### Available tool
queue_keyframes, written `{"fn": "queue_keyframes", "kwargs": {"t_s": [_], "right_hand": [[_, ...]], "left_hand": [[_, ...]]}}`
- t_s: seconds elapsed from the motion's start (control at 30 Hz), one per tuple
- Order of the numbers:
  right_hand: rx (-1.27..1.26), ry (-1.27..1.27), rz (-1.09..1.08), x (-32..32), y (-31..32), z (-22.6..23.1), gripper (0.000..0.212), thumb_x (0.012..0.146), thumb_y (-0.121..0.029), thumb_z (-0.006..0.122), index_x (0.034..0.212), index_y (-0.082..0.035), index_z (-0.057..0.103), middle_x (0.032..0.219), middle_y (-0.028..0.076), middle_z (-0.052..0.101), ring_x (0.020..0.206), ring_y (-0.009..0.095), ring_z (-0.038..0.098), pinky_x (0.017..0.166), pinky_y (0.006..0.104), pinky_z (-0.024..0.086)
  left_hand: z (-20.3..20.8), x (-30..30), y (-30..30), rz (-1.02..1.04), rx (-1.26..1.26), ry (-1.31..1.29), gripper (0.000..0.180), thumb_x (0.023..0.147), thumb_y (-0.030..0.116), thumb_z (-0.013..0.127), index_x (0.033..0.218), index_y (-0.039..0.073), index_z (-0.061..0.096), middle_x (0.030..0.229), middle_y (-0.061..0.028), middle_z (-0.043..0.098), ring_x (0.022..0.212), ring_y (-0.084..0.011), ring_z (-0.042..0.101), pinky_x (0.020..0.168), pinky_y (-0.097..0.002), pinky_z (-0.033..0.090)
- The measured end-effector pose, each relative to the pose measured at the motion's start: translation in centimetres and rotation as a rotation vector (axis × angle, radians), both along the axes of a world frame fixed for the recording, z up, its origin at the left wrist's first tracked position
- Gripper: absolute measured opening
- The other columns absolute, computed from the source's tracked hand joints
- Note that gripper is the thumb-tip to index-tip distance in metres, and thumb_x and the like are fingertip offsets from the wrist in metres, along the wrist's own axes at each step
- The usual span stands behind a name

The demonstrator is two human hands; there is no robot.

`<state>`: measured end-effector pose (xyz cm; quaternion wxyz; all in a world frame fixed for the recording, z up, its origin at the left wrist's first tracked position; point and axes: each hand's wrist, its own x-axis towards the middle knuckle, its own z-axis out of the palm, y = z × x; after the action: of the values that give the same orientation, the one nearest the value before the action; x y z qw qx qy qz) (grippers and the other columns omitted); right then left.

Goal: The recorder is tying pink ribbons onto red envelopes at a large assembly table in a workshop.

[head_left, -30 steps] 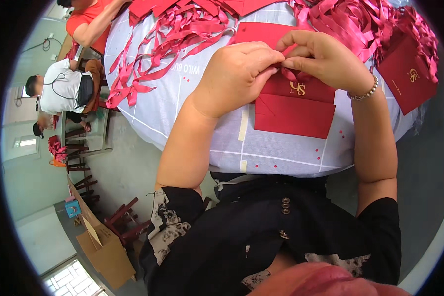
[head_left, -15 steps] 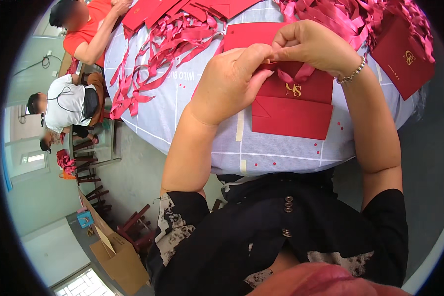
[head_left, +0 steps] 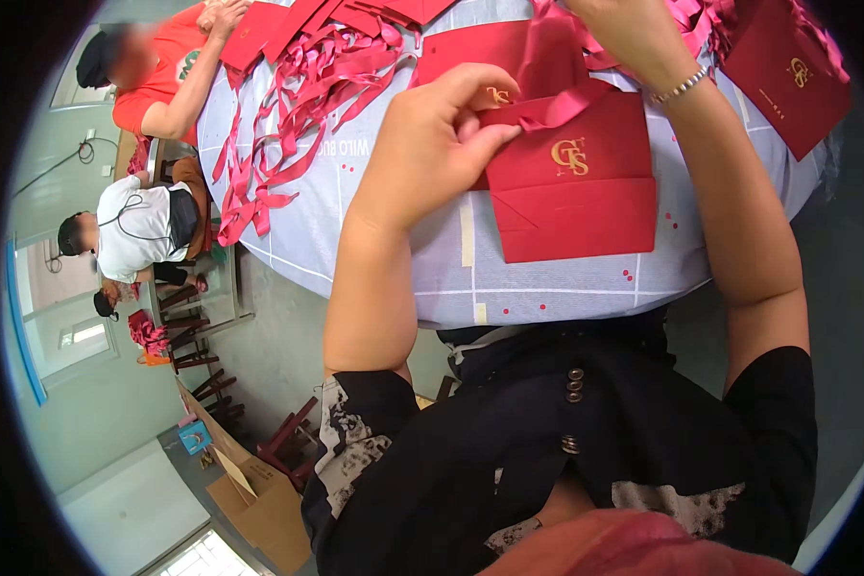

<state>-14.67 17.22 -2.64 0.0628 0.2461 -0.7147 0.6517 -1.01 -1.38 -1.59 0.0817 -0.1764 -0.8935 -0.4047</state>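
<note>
From the head view we see our right hand (head_left: 634, 34) has lifted away toward the top edge, its grip unclear, while our left hand (head_left: 432, 144) still pinches the ribbon (head_left: 557, 106) on the red paper bag (head_left: 571, 182) lying on the table (head_left: 355, 240), loose ribbons (head_left: 298, 96) beside.

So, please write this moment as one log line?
left hand: pinches red ribbon at top of flat red paper bag | right hand: raised above bag, grip unclear | bag: on round table
</note>
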Motion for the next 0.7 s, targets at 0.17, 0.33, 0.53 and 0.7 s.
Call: {"fn": "queue_keyframes", "kwargs": {"t_s": [0.17,0.33,0.53,0.7], "right_hand": [[0.495,0.286,0.441,4.0,0.1,0.9,0.024,0.079,-0.01,0.079,0.097,0.0,0.066,0.089,0.007,0.068,0.084,0.017,0.066,0.075,0.0318,0.053],[0.556,0.616,0.345,4.0,-0.4,-0.8,0.019,0.08,-0.015,0.071,0.094,-0.001,0.07,0.092,0.016,0.069,0.086,0.035,0.066,0.078,0.0431,0.053],[0.672,0.43,0.233,1.9,3.0,1.4,0.013,0.086,-0.012,0.063,0.086,-0.001,0.068,0.078,0.017,0.065,0.07,0.034,0.062,0.067,0.0385,0.051],[0.504,0.338,0.243,2.0,3.0,1.8,0.024,0.084,-0.018,0.075,0.094,0.002,0.067,0.086,0.014,0.071,0.076,0.021,0.068,0.071,0.0335,0.053]], "left_hand": [[-0.8,-1.0,-2.3,0.209,0.273,-0.194,0.018,0.086,0.007,0.071,0.103,0.001,0.067,0.072,0.0017,0.064,0.06,-0.0008,0.047,0.053,-0.0203,0.039],[-0.2,-0.8,-2.8,0.271,0.171,-0.244,0.011,0.091,0.01,0.071,0.096,0.0,0.069,0.068,0.0056,0.062,0.063,0.0006,0.049,0.058,-0.0179,0.036],[-0.5,-1.0,-4.8,0.429,0.077,-0.219,0.013,0.089,0.012,0.073,0.09,-0.001,0.069,0.066,0.0057,0.062,0.061,0.0005,0.05,0.056,-0.0179,0.036],[-0.3,-0.9,-5.0,0.492,0.013,-0.223,0.021,0.085,0.02,0.077,0.085,0.001,0.069,0.061,0.0,0.062,0.054,-0.0062,0.052,0.054,-0.0245,0.041]]}}
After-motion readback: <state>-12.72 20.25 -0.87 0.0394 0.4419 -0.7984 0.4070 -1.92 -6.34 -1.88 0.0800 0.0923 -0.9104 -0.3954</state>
